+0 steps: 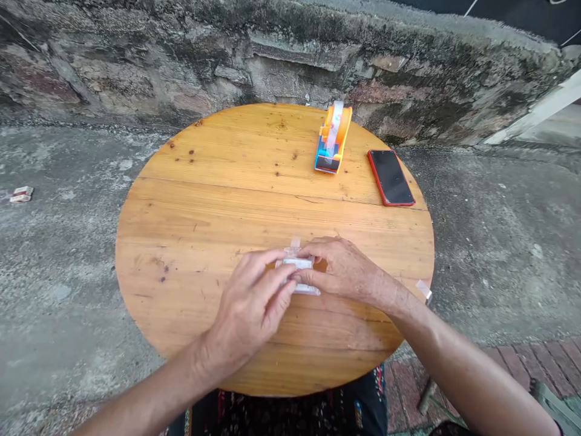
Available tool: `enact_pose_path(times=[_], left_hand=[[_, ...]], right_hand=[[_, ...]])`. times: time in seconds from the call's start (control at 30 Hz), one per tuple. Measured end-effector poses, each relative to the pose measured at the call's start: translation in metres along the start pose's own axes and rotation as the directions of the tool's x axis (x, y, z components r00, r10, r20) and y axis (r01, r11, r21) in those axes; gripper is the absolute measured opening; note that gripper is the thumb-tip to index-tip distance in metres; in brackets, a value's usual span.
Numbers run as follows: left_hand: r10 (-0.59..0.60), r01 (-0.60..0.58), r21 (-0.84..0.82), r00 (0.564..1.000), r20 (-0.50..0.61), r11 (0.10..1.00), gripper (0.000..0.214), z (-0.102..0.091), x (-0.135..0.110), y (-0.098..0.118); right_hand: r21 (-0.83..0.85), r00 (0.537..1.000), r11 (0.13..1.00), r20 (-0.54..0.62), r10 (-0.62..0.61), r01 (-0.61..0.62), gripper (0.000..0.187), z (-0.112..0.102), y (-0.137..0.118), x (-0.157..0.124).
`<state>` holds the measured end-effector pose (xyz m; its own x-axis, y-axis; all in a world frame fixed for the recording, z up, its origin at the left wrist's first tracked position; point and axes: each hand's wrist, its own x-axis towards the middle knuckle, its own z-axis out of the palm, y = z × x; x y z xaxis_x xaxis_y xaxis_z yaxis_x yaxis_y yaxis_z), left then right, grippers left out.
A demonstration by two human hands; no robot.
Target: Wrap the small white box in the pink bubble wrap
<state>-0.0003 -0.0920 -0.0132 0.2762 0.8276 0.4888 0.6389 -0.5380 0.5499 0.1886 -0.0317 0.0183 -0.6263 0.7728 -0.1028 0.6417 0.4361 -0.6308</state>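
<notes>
White item (pixel 298 264) lies between left hand (pixel 252 293) and right hand (pixel 344 266) — touching both.

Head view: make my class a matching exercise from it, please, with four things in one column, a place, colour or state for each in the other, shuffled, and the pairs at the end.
Things
1. Phone
2. Tape dispenser
3. White item
4. Wall

Descriptions
a. In the grip of the left hand and right hand
b. Rough stone, beyond the table
c. Red-edged, dark screen facing up
d. Orange and blue

Pairs: 1-c, 2-d, 3-a, 4-b
</notes>
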Motion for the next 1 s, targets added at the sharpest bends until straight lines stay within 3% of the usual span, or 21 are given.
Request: enact_pose_path(times=[0.17, 0.27, 0.33, 0.47, 0.6, 0.83, 1.0], left_hand=[[0.099, -0.098, 0.04, 0.995, -0.026, 0.994, 0.035, 0.011, -0.012, 0.004], [0.097, -0.096, 0.061, 0.995, -0.013, 0.994, 0.033, 0.011, -0.01, 0.004], [0.093, -0.092, 0.074, 0.996, -0.01, 0.993, 0.031, 0.011, -0.009, 0.004], [0.082, -0.081, 0.091, 0.997, -0.008, 0.993, 0.032, 0.011, -0.009, 0.007], [0.081, -0.081, 0.099, 0.997, -0.004, 0.992, 0.034, 0.012, -0.009, 0.007], [0.068, -0.069, 0.083, 0.998, 0.013, 0.994, 0.035, 0.014, -0.009, 0.007], [0.055, -0.056, 0.072, 0.998, 0.019, 0.996, 0.036, 0.014, -0.01, 0.007]], right_hand=[[0.067, 0.995, 0.997, 0.095, -0.036, 0.03, 0.023, -0.016, 0.009, 0.0], [0.067, 1.0, 0.998, 0.009, -0.007, 0.007, 0.02, -0.03, 0.017, 0.011], [-0.028, 0.999, 0.999, -0.012, -0.043, 0.043, 0.02, -0.034, 0.023, 0.025], [-0.147, 0.96, 0.958, 0.174, -0.219, 0.245, 0.028, -0.032, 0.035, 0.058], [-0.176, 0.908, 0.923, 0.316, -0.275, 0.341, 0.038, -0.032, 0.035, 0.075], [-0.393, 0.895, 0.875, 0.437, -0.09, 0.281, 0.01, -0.038, 0.003, 0.079], [-0.3, 0.879, 0.927, 0.473, -0.061, 0.226, 0.029, -0.039, -0.002, 0.078]])
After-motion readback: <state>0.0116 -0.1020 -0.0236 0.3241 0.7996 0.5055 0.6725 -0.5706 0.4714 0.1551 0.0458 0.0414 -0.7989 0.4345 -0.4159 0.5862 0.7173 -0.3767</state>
